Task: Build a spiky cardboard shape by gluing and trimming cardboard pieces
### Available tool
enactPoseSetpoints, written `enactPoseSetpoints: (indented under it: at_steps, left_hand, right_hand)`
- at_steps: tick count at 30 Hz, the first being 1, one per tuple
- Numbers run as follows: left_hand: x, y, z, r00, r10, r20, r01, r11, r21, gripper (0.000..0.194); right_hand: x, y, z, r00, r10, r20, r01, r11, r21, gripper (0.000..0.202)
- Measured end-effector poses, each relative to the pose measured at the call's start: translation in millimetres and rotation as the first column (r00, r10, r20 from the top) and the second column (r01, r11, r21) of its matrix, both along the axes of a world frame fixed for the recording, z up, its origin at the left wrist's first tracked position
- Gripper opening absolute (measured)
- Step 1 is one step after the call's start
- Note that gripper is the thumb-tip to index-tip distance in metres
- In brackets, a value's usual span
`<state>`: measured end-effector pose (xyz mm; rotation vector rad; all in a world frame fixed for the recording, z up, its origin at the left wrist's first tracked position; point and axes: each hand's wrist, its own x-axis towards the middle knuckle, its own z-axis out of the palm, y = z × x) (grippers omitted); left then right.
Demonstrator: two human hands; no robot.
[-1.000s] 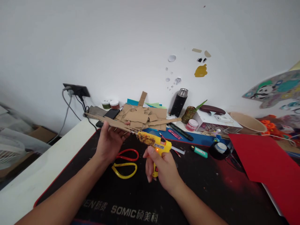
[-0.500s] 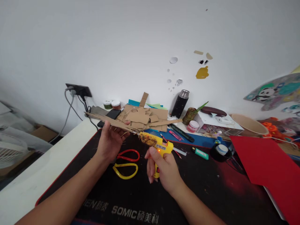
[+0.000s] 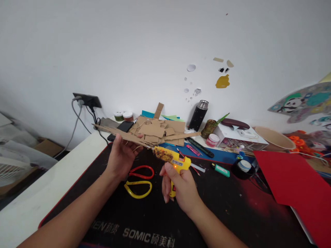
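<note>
Yellow glue gun (image 3: 164, 154) is held over the black mat (image 3: 219, 206) by the right grip (image 3: 181, 182), which is wrapped around its handle, and a small orange light glows on its side. Its nozzle points left towards the held cardboard (image 3: 113, 130), which the left grip (image 3: 121, 156) grasps between thumb and fingers; whether the nozzle touches it, I cannot tell. A clear glue stick (image 3: 199, 168) sticks out from the gun's rear. To the left of the glue gun and nearer the person lie a red loop handle (image 3: 142, 167) and a yellow loop handle (image 3: 138, 197). Beyond the gun is a heap of cardboard scraps (image 3: 152, 130), with a dark phone (image 3: 125, 126) to its left on the surface (image 3: 64, 165). Beyond the gun and to its right are a pink cutter (image 3: 192, 150), a black cutter (image 3: 203, 148) and a black flask (image 3: 198, 117). Right of the gun lies a small teal case (image 3: 221, 170), and farther right a red sheet (image 3: 292, 179)
</note>
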<state>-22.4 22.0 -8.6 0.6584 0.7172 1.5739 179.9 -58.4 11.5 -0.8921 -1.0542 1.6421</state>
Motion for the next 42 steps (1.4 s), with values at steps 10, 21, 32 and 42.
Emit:
enactPoseSetpoints:
  at_steps: [10,21,32,42]
  left_hand:
    - [-0.8,-0.4,-0.8,1.0,-0.002,0.013,0.002,1.0,0.029,0.048]
    - [-0.5,0.1,-0.4,1.0,0.003,0.024,-0.004,0.999,0.031,0.044]
    - [0.0,-1.9,1.2,1.0,0.005,0.003,-0.005,1.0,0.024,0.047]
    - [0.5,-2.2,0.5,1.0,0.005,-0.01,-0.005,1.0,0.025,0.047]
  right_hand:
    - [-0.4,0.3,-0.9,1.0,0.004,0.0,-0.004,1.0,0.012,0.066]
    - [0.7,0.8,-2.4,1.0,0.008,-0.005,-0.007,1.0,0.019,0.064]
    - [-0.1,-1.0,-1.0,1.0,0.003,0.006,-0.003,1.0,0.013,0.063]
    - [-1.3,-0.7,-1.6,1.0,-0.008,-0.009,0.009,1.0,0.019,0.063]
